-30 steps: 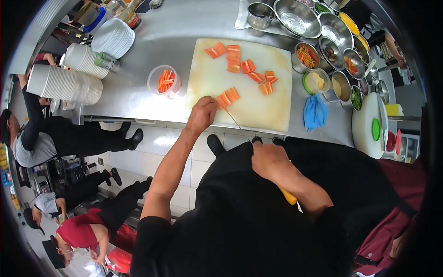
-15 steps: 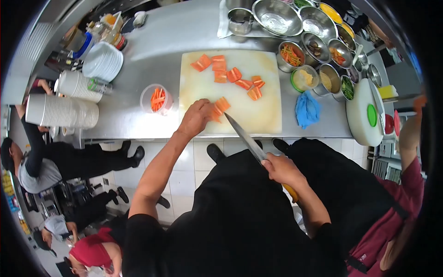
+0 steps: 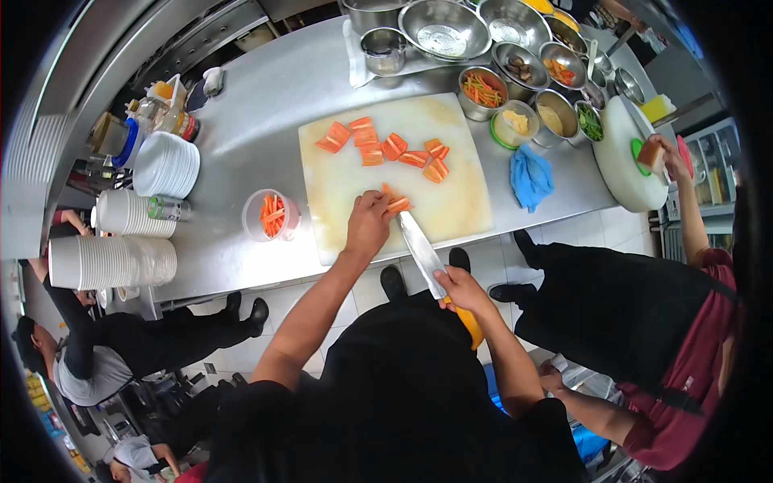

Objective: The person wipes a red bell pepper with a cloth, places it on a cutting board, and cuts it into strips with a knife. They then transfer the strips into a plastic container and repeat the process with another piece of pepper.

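My left hand [image 3: 369,222] has its fingers bunched on a piece of red bell pepper [image 3: 395,203], pinning it to the white cutting board [image 3: 447,193]. In my right hand [image 3: 465,291] is a kitchen knife [image 3: 420,248] with a yellow handle; its tip lies at the edge of that pepper piece, close to my left fingertips. Several flat pepper pieces [image 3: 371,154] lie skin down farther back on the board. Left of the board stands a clear plastic tub [image 3: 250,219] holding cut pepper strips [image 3: 272,214].
Behind the board's right corner are steel bowls [image 3: 444,30], a pot of vegetable strips [image 3: 481,87] and a blue cloth [image 3: 531,179]. Stacked white bowls [image 3: 113,259] and plates [image 3: 167,163] stand left. A co-worker's hand [image 3: 673,158] holds a reddish-brown object at right.
The view has turned and shifted. The knife tip stays by the pepper, its blade now steeper in view. The co-worker at right has brought a hand over the round white board.
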`<state>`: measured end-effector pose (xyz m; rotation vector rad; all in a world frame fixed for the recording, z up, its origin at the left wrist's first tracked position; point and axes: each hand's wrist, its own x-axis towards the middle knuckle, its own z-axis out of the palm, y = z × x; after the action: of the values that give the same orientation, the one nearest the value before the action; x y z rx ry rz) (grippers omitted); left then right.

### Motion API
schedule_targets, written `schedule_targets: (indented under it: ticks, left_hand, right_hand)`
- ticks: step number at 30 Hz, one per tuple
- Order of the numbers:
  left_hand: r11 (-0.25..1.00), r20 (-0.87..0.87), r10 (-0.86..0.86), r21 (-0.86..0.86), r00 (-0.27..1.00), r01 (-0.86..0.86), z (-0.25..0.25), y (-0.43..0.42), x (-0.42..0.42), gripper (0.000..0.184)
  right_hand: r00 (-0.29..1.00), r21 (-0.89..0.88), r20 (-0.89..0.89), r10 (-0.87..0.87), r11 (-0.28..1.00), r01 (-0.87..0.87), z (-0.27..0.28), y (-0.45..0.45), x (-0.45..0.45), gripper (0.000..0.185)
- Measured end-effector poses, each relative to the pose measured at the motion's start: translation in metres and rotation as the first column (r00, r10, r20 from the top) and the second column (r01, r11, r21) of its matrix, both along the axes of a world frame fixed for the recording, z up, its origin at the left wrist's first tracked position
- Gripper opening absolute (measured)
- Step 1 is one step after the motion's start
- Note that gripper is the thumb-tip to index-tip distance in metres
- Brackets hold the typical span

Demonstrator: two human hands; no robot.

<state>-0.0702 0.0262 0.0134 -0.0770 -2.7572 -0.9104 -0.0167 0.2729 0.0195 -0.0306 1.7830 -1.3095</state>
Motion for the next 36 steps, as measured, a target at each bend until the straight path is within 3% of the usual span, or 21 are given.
schedule_targets:
  ticks: [3,6,10,13,14,15,17,19,21,25,27,31,35,36]
  left_hand:
    - [0.983,-0.055,0.15,0.118,0.987,-0.143,-0.009,-0.004,0.005,0.031]
    - [0.942,-0.113,0.288,0.214,0.951,-0.259,0.013,-0.027,0.013,0.03]
    - [0.862,-0.245,0.484,0.301,0.84,-0.409,0.033,-0.085,0.04,0.027]
    - [0.783,-0.19,0.589,0.376,0.785,-0.496,0.04,-0.138,0.055,0.025]
    - [0.784,-0.072,0.6,0.251,0.797,-0.567,0.064,-0.148,0.06,0.026]
    - [0.831,-0.126,0.555,0.062,0.822,-0.552,0.059,-0.166,0.063,0.026]
    - [0.824,-0.262,0.541,-0.024,0.799,-0.566,0.057,-0.177,0.063,0.025]
    - [0.9,-0.167,0.431,0.013,0.887,-0.436,0.083,-0.159,0.059,0.029]
    - [0.969,-0.09,0.243,0.07,0.966,-0.238,0.047,-0.139,0.044,0.032]
    - [0.999,-0.127,-0.033,-0.043,0.991,0.028,-0.011,-0.099,-0.009,0.029]
    - [0.999,-0.046,0.008,-0.049,0.999,-0.01,-0.034,-0.096,-0.033,0.028]
    - [0.986,0.138,0.169,-0.011,0.976,-0.169,0.02,-0.05,-0.042,0.022]
    - [0.972,0.101,0.233,0.004,0.967,-0.235,-0.001,-0.025,-0.04,0.049]
    - [0.955,0.098,0.274,0.09,0.957,-0.283,-0.012,-0.024,-0.041,0.04]
  right_hand:
    - [0.996,0.012,-0.083,0.036,0.999,-0.035,0.01,-0.022,-0.004,0.033]
    - [0.972,0.069,-0.195,0.135,0.99,-0.123,0.05,-0.057,-0.011,0.034]
    - [0.862,0.13,-0.39,0.323,0.947,-0.295,0.068,-0.109,-0.02,0.034]
    - [0.793,0.154,-0.453,0.407,0.912,-0.38,0.071,-0.141,-0.026,0.036]
    - [0.792,0.191,-0.423,0.44,0.898,-0.397,0.078,-0.147,-0.025,0.036]
    - [0.792,0.226,-0.391,0.468,0.883,-0.41,0.086,-0.149,-0.023,0.035]
    - [0.809,0.269,-0.371,0.455,0.887,-0.376,0.096,-0.129,-0.018,0.035]
    - [0.87,0.246,-0.328,0.368,0.923,-0.297,0.096,-0.095,-0.011,0.036]
    - [0.936,0.271,-0.243,0.254,0.944,-0.186,0.071,-0.057,-0.013,0.037]
    - [0.976,0.227,-0.213,0.039,0.974,0.01,0.02,0.001,-0.025,0.036]
    - [0.987,0.148,-0.154,0.044,0.989,-0.021,0.004,0.014,-0.035,0.034]
    - [0.986,0.078,-0.168,0.004,0.997,0.009,0.034,-0.004,-0.042,0.039]
    - [0.992,0.037,-0.114,0.048,0.998,-0.044,0.032,-0.02,-0.046,0.039]
    - [0.992,0.033,-0.104,0.069,0.997,-0.066,0.031,-0.024,-0.045,0.039]
